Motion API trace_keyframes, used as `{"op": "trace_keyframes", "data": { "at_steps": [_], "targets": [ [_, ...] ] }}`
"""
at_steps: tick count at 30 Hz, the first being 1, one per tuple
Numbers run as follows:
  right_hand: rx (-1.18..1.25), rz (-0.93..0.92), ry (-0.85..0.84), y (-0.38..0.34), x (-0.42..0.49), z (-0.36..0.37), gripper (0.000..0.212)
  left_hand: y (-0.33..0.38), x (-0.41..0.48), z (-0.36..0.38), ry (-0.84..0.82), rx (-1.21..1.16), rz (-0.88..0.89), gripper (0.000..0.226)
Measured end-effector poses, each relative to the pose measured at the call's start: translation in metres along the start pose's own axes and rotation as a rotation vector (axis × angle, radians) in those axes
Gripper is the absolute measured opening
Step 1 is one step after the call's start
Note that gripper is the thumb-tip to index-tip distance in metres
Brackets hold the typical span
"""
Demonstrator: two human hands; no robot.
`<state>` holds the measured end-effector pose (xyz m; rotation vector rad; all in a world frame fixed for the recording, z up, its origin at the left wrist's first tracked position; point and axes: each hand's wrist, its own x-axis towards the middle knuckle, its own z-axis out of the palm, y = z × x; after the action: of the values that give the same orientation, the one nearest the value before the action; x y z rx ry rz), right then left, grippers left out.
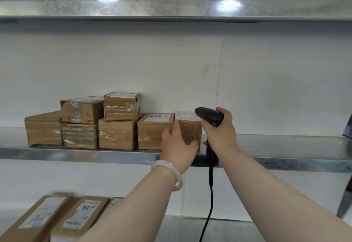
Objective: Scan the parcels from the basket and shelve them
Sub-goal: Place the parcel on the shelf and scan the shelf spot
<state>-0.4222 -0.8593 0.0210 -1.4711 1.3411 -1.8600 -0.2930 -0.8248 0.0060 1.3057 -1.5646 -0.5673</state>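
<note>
White wall (171,66) behind, plain, seam lines. Galv. metal top shelf (133,7) at 12, light glare (228,5) on it at 1. Mid shelf (285,142) across ctr, lower shelf (228,226) at 6. Dark upright post (344,199) at 4.

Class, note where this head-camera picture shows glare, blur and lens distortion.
Head view: bright glare on the upper shelf edge; lower-left parcels are blurred; shelf lines bow slightly from the wide lens; the scanner and held parcel look sharp.
</note>
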Motion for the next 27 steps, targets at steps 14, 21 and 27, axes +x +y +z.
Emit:
{"op": "trace_keyframes", "data": {
  "at_steps": [14, 21, 27],
  "targets": [
    [-0.001, -0.021, -0.004, 0.007, 0.006, -0.024, 0.056, 0.021, 0.001, 0.005, -0.017, -0.054, -0.052, 0.076],
    [-0.008, -0.010, 0.007, 0.009, 0.011, -0.030, 0.060, 0.021, 0.012, 0.004, -0.036, 0.048, -0.110, 0.072],
    [-0.005, 0.000, 0.004, 0.012, 0.012, -0.027, 0.060, 0.015, 0.016, -0.006, 0.017, 0.084, -0.123, 0.072]
  ]
}}
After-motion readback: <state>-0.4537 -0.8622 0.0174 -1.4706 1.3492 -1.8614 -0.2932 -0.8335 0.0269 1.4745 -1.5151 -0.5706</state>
